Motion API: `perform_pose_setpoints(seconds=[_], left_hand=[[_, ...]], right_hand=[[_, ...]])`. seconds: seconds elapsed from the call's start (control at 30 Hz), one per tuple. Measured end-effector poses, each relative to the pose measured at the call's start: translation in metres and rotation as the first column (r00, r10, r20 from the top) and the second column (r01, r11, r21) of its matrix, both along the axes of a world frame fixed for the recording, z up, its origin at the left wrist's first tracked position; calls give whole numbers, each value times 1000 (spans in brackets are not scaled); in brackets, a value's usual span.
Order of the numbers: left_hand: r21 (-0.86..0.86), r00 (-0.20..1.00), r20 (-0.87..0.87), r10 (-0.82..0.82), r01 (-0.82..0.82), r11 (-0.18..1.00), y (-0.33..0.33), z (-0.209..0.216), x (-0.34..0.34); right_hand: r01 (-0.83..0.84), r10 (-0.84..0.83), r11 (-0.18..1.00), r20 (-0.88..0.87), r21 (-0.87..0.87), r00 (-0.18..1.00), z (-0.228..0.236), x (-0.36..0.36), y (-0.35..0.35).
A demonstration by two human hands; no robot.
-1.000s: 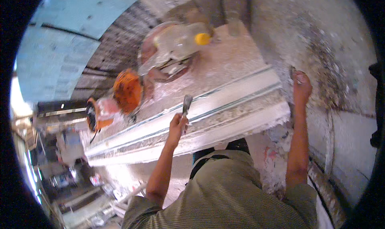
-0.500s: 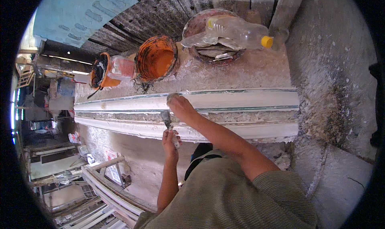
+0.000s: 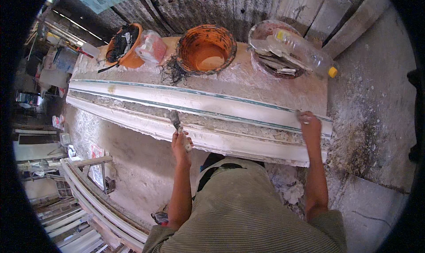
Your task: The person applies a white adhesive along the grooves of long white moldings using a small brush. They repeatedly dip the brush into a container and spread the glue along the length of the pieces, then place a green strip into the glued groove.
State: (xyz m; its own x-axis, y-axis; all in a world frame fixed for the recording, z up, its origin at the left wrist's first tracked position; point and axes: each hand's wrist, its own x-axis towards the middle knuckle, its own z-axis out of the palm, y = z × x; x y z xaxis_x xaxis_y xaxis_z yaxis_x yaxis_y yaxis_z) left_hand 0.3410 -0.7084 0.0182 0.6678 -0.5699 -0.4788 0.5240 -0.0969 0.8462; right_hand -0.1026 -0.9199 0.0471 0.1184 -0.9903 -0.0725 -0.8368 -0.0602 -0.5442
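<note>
A long white plaster moulding [image 3: 177, 98] with green strips along both edges runs across the worktop [image 3: 248, 84]. My right hand [image 3: 311, 124] is at its right end, fingers closed on a small greyish pad [image 3: 299, 116] pressed to the white face; whether it is rag or sponge is unclear. My left hand [image 3: 180, 146] grips the pale, plaster-caked handle of a short tool with a flat dark end [image 3: 175, 119], scraper or brush. The dark end points away from me, over the gap between this moulding and a second white moulding [image 3: 212, 140] along the near edge.
Behind the mouldings stand an orange bucket of dark stuff [image 3: 125, 47], a red-and-clear container [image 3: 151, 47], an orange basin [image 3: 207, 51] and a basin of plaster pieces [image 3: 261, 54]. A clear plastic bottle [image 3: 305, 54] lies across the last. Long strips [image 3: 95, 204] rest on a rack at lower left.
My right hand has slid far right along the moulding with the greyish pad, from the middle to its right end. My left hand keeps its hold on the tool. The view has shifted and turned.
</note>
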Motion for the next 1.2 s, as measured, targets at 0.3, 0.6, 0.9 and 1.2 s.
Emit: perform_pose_setpoints(seconds=[0.3, 0.6, 0.9, 1.2], left_hand=[[-35, 976, 118, -180, 186, 982, -40, 8, 17], [199, 939, 140, -315, 285, 938, 11, 14, 31], [392, 661, 236, -712, 606, 692, -35, -3, 47], [561, 123, 416, -901, 745, 361, -123, -23, 109]], right_hand=[[-385, 421, 905, 488, -178, 764, -42, 278, 47], [299, -230, 893, 231, -336, 945, -32, 37, 14], [348, -318, 937, 506, 37, 802, -16, 57, 17], [462, -434, 885, 472, 62, 767, -8, 20, 51]])
